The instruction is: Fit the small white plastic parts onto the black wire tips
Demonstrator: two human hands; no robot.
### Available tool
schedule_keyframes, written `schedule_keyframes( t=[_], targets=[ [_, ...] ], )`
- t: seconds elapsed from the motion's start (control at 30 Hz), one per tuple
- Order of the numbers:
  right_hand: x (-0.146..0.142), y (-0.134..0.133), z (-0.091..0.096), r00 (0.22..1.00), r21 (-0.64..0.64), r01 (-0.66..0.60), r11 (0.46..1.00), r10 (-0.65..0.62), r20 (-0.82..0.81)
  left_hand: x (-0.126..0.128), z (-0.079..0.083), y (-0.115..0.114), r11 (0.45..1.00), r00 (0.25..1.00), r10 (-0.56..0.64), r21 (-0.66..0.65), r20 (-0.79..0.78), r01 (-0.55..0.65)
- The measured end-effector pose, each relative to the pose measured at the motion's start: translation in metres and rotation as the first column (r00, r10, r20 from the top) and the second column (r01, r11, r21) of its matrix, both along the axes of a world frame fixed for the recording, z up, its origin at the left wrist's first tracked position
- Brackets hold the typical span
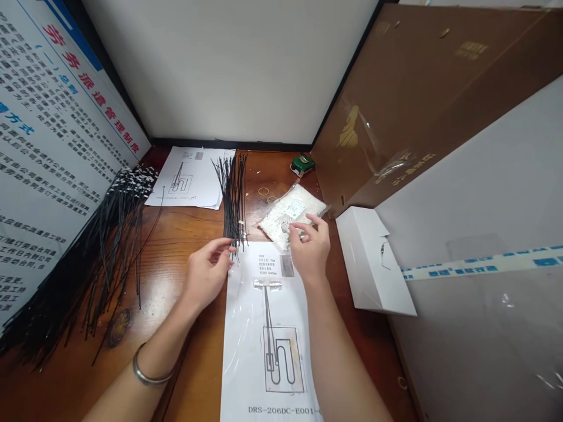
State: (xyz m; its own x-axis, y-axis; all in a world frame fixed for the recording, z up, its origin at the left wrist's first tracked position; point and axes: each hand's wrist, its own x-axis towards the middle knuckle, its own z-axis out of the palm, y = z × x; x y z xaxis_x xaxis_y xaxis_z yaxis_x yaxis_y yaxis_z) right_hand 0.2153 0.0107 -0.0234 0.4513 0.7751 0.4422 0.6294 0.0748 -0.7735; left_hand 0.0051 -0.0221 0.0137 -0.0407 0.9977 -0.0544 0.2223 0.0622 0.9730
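My left hand (209, 272) is closed in a pinch at the lower ends of a bundle of black wires (234, 199); a wire end seems to be between the fingertips. My right hand (311, 249) is at the near edge of a clear bag of small white pieces (292, 211). Its thumb and index finger come together there, and whatever they hold is too small to name. Below both hands lies a printed drawing sheet (246, 351) showing a looped wire, with a clear strip (267, 285) across its upper part.
A large pile of black wires with white ends (97, 252) lies at the left. Behind are more printed sheets (189, 176), rubber bands (264, 191) and a green tape measure (302, 164). A white box (373, 261) and a brown carton (422, 88) stand at the right.
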Motion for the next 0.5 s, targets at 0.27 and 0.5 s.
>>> schedule_keyframes(
  t=[0.27, 0.5],
  targets=[
    [-0.004, 0.0, 0.001, 0.987, -0.277, -0.006, 0.961, 0.05, 0.152, -0.111, 0.04, 0.047, 0.957, 0.737, 0.283, 0.234, -0.614, -0.173],
    [-0.006, 0.002, 0.003, 0.985, -0.312, 0.015, 0.95, 0.04, 0.17, -0.158, 0.053, 0.076, 0.918, 0.366, 0.39, 0.389, -0.845, -0.078]
  ],
)
